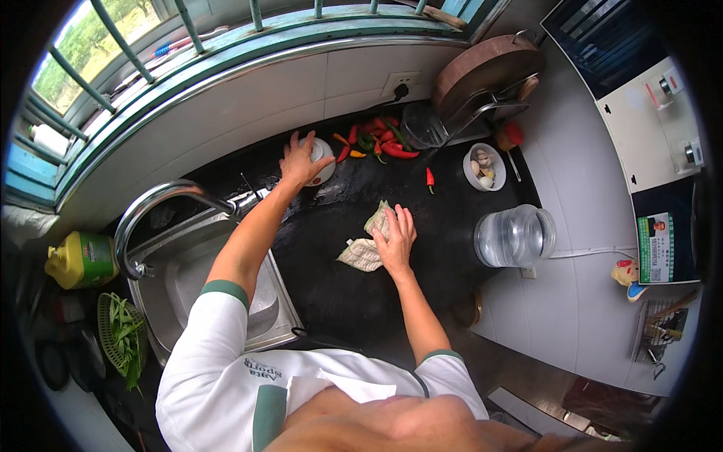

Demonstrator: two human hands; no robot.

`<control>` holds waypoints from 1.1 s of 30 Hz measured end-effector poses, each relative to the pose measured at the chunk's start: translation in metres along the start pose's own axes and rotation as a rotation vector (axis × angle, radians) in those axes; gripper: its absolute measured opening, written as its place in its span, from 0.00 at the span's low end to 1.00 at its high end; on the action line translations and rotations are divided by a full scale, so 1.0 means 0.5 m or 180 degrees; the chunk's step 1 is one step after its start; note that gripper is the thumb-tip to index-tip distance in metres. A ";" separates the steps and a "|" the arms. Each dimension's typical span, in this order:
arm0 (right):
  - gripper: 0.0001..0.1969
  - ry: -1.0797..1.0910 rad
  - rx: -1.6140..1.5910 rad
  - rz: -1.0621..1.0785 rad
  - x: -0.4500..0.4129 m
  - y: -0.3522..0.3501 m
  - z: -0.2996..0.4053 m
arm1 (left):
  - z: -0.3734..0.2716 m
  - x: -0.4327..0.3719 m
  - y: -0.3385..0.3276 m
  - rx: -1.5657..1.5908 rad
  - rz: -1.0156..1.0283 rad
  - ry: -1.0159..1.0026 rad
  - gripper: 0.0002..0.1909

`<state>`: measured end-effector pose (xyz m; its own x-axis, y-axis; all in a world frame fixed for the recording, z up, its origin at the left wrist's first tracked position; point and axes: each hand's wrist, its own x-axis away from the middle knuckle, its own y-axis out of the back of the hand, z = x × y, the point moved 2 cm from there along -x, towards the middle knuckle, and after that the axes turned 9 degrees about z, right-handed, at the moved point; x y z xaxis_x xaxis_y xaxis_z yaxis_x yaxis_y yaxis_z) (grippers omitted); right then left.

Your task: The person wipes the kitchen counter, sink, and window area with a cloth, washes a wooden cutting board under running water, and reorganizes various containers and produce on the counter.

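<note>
My left hand [302, 164] is spread over a white bowl [323, 172], which sits upside down with its foot ring up, near the back wall. Its fingers and thumb reach around the bowl's side. On the black countertop [339, 305] my right hand [397, 237] presses a crumpled, light patterned cloth [361, 254], part of it hidden under the fingers. Red, green and orange chili peppers [384, 138] lie in a pile to the right of the bowl. A single red chili [430, 177] lies apart from them, beyond the cloth.
A steel sink [186, 288] with a curved faucet [164, 192] is at left, beside a basket of greens [121, 333] and a yellow jug [82, 260]. Rightward stand a clear jar [511, 236], a tub of garlic [484, 166], a clear container [421, 125] and a round cutting board [480, 68].
</note>
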<state>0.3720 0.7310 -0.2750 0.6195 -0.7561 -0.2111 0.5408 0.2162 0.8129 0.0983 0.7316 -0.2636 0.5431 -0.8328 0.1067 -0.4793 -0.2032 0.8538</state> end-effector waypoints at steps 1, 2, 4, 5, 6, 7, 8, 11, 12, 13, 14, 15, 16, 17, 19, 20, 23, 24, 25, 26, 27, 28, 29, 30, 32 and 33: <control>0.23 0.0045 -0.0186 -0.0049 -0.005 0.000 0.006 | 0.009 -0.007 -0.003 0.0007 0.0014 -0.0007 0.38; 0.19 0.0262 -0.0404 -0.0177 -0.018 0.002 0.012 | 0.016 -0.014 -0.005 0.0062 0.0005 -0.0156 0.36; 0.17 0.0240 -0.0688 -0.0143 -0.034 -0.010 0.010 | 0.010 -0.009 -0.008 0.0082 -0.0071 -0.0387 0.31; 0.15 0.0262 -0.0986 -0.0114 -0.043 -0.015 0.010 | 0.013 -0.008 -0.011 0.0089 -0.0030 -0.0397 0.31; 0.14 0.0324 -0.0893 -0.0184 -0.056 -0.014 0.013 | 0.019 -0.009 -0.009 0.0061 -0.0027 -0.0475 0.30; 0.14 0.0305 -0.0879 -0.0179 -0.064 -0.015 0.008 | 0.026 -0.008 -0.007 0.0034 -0.0025 -0.0549 0.30; 0.14 0.0233 -0.1048 -0.0239 -0.070 -0.013 -0.001 | 0.033 -0.002 -0.005 0.0039 -0.0096 -0.0678 0.28; 0.15 -0.0310 -0.1545 -0.0446 -0.115 0.003 -0.038 | 0.044 0.021 0.006 0.0055 -0.0176 -0.0897 0.27; 0.18 -0.0191 -0.1481 -0.0725 -0.146 0.013 -0.064 | 0.045 0.029 0.009 0.0059 -0.0164 -0.0904 0.27; 0.23 -0.0306 -0.1564 -0.0658 -0.180 0.019 -0.107 | 0.045 0.034 0.010 -0.0056 -0.0074 -0.0980 0.27; 0.27 -0.0588 -0.1964 -0.0468 -0.223 0.030 -0.115 | 0.052 0.041 0.012 -0.0183 0.0008 -0.1018 0.27; 0.29 -0.0817 -0.1806 -0.0384 -0.261 0.039 -0.127 | 0.053 0.050 0.015 -0.0189 0.0009 -0.1024 0.27; 0.31 -0.1131 -0.1855 -0.0291 -0.295 0.044 -0.144 | 0.050 0.056 0.020 -0.0239 0.0046 -0.1046 0.27; 0.27 -0.1164 -0.1733 -0.0254 -0.315 0.052 -0.156 | 0.046 0.061 0.022 -0.0288 0.0085 -0.1072 0.26; 0.21 -0.0858 -0.0597 -0.0281 -0.337 0.052 -0.264 | 0.020 0.060 0.017 -0.0333 0.0096 -0.1246 0.27; 0.12 -0.0921 -0.0748 -0.0495 -0.338 0.045 -0.258 | 0.027 0.064 0.020 -0.0344 0.0100 -0.1217 0.27; 0.08 -0.0145 -0.0608 -0.0705 -0.296 0.057 -0.180 | 0.050 0.085 0.028 -0.0348 0.0136 -0.1059 0.29; 0.06 0.0148 -0.0471 -0.0711 -0.267 0.079 -0.139 | 0.043 0.100 0.040 -0.0685 -0.0188 -0.1098 0.31; 0.05 0.0236 -0.0440 -0.0689 -0.233 0.097 -0.109 | 0.031 0.117 0.051 -0.1008 -0.0504 -0.1147 0.32; 0.05 0.0397 -0.0395 -0.0720 -0.202 0.115 -0.078 | 0.018 0.134 0.061 -0.0778 -0.0468 -0.1185 0.33; 0.05 0.0569 -0.0378 -0.0717 -0.174 0.127 -0.047 | 0.017 0.154 0.064 -0.0767 -0.0455 -0.1136 0.33; 0.05 0.0684 -0.0327 -0.0675 -0.146 0.136 -0.021 | 0.016 0.176 0.068 -0.0300 -0.0480 -0.1404 0.31; 0.05 0.0814 -0.0285 -0.0624 -0.124 0.145 0.005 | 0.015 0.202 0.074 0.0169 -0.0520 -0.1648 0.30; 0.06 0.0913 -0.0290 -0.0570 -0.101 0.155 0.030 | 0.004 0.237 0.082 0.0279 -0.0408 -0.1613 0.28; 0.07 0.1095 -0.0344 -0.0425 -0.067 0.160 0.078 | 0.019 0.310 0.091 0.0508 -0.0184 -0.1562 0.27; 0.08 0.1265 -0.0336 -0.0361 -0.050 0.164 0.106 | 0.027 0.351 0.102 0.0517 -0.0133 -0.1596 0.26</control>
<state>0.3708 0.7350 -0.1742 0.7127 -0.4862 -0.5056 0.6607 0.2231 0.7168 0.1598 0.5684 -0.2083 0.1866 -0.9582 -0.2167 -0.5865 -0.2856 0.7579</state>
